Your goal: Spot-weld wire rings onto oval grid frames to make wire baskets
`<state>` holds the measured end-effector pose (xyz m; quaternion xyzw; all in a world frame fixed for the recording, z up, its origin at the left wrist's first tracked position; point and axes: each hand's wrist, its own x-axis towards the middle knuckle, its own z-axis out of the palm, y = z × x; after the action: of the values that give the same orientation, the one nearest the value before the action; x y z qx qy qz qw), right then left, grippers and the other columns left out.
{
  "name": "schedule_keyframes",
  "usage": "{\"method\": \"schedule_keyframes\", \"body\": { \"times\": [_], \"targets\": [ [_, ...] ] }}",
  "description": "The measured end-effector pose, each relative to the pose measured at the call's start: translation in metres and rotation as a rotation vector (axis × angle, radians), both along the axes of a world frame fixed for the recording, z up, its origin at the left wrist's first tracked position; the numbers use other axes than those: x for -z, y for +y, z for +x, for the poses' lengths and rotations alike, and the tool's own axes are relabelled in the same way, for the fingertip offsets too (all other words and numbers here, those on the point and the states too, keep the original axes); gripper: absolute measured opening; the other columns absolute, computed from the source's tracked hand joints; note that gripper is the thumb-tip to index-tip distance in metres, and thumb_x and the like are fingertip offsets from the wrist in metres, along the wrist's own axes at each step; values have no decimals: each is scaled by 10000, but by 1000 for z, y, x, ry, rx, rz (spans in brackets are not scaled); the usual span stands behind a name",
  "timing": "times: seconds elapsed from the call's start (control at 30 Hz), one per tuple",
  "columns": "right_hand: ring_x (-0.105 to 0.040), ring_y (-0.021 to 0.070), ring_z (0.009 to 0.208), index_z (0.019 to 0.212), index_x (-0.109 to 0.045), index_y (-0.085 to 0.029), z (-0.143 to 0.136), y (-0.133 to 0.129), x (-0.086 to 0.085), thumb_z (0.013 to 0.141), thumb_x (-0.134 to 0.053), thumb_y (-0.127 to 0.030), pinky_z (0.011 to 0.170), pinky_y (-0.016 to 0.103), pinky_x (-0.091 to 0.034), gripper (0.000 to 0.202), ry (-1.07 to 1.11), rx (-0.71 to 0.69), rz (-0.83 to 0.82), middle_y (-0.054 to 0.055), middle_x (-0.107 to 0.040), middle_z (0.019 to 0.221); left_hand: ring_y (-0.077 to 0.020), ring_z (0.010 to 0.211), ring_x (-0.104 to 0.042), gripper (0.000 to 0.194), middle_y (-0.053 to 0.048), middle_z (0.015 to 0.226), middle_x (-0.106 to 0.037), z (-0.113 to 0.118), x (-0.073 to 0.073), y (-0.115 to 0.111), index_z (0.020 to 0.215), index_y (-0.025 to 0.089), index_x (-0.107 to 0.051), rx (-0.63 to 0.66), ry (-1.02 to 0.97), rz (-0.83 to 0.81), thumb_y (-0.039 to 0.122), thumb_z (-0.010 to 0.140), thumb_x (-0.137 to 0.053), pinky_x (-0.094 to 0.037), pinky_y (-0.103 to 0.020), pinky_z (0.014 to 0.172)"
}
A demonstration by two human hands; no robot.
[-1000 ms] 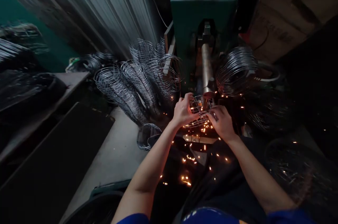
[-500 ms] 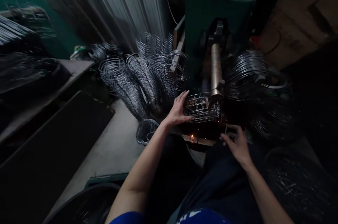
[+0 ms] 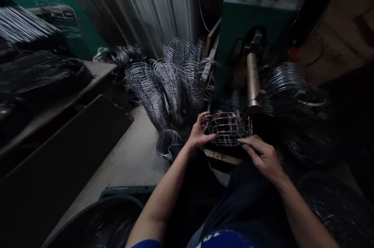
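Note:
A small wire basket of crossed metal wires sits under the brass-coloured arm of a green welding machine. My left hand grips the basket's left end, thumb on the near side and fingers around the far side. At the basket's near right edge is my right hand, its thumb and forefinger pinched together. Whatever lies between those fingertips is too small and dark to make out. The arm's lower tip reaches down to the basket's right part.
Several stacks of wire rings stand left of the machine, with a single wire frame on the floor before them. A coil of wire hoops hangs at right. A dark tub is at lower left, a bench beyond it.
My right hand has moved up and left from near my knee to the basket's edge. Sparks that flew below the basket are gone. The view has shifted slightly; my left hand keeps its grip.

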<state>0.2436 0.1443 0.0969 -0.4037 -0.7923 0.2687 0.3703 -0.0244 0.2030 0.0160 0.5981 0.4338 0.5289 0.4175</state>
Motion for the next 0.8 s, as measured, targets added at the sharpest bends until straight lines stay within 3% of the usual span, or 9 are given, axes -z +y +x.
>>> {"method": "schedule_keyframes", "body": {
  "times": [0.13, 0.33, 0.53, 0.8],
  "targets": [
    [-646, 206, 876, 1058, -743, -247, -16, 17, -6, 1031, -532, -287, 776, 339, -540, 217, -75, -70, 44, 44, -733, 925, -274, 1270, -596, 881, -137, 1357, -602, 11, -9, -16, 1372, 230, -433, 36, 98, 56, 303, 616, -879, -485, -429, 1090],
    [-593, 226, 873, 1064, -730, -236, -13, 26, 13, 1025, -550, -285, 804, 369, -501, 191, -249, -32, 231, 50, -738, 937, -294, 1262, -572, 488, -120, 1348, -614, 27, -18, -19, 1088, 213, -649, 3, 378, 246, 337, 663, -856, -471, -468, 1089],
    [-579, 258, 969, 1348, -634, -254, 0, 14, 29, 983, -560, -130, 809, 413, -430, 393, -536, 62, 420, 23, -747, 1194, -293, 1272, -566, 505, -114, 1395, -599, 41, -12, -20, 1135, 229, -699, -11, 400, 221, 332, 667, -862, -471, -479, 1092],
    [-592, 246, 968, 1313, -656, -264, 15, 17, 43, 987, -540, -120, 816, 409, -478, 376, -432, 67, 428, 1, -755, 1185, -303, 1266, -560, 520, -113, 1402, -598, 55, -17, -15, 1146, 230, -693, 3, 448, 253, 290, 656, -857, -472, -485, 1080]
  ]
}}
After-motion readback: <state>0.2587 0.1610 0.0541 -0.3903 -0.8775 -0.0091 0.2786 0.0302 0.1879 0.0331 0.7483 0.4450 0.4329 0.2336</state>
